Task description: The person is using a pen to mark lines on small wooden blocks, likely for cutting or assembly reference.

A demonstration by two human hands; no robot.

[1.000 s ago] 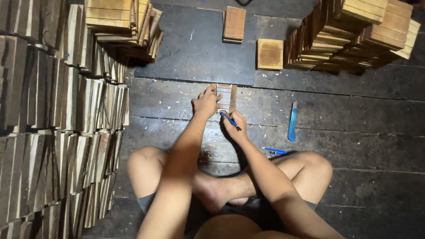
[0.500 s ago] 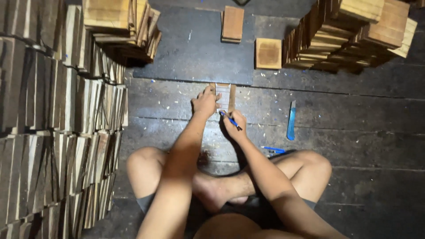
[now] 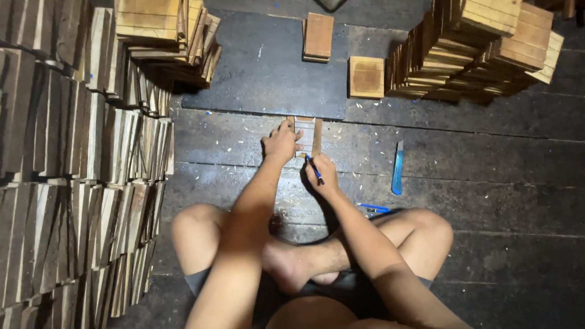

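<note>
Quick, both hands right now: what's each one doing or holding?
Left hand: fingers spread, pressing down on the small wooden piece on the floor.
Right hand: closed around a blue pen, tip at the wood.

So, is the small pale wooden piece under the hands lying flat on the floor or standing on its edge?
Flat. The small pale wooden piece shows its broad face upward on the dark plank floor, pressed by the left hand.

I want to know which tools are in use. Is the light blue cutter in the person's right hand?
No: the light blue cutter lies alone on the floor, while the right hand holds a blue pen.
</note>
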